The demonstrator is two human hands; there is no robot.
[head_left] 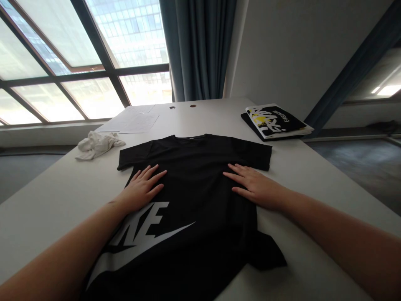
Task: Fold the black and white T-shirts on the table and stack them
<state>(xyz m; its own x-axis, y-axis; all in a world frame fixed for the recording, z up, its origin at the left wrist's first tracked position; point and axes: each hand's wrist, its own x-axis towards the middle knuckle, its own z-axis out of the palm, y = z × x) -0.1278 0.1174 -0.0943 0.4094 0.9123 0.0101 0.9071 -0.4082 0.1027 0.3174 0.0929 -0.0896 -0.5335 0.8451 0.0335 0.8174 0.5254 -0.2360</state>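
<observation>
Resting open on black tee [196,175], L grip [142,188], R grip [255,187]

White counter [46,217]: 1 large grid-framed window [94,62] past its far left corner, admitting bright daylight; 1 teal curtain [200,50] past its far edge; 1 pale wall [282,54] past its far right corner; 1 grey floor [351,175] below its right side.

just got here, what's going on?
A person has both bare hands resting flat on a black T-shirt, which lies spread out on a white table with its collar facing away. The left hand and right hand sit apart, fingers spread, beyond a large white logo print. A crumpled white cloth, papers and a magazine lie farther along the table.
</observation>
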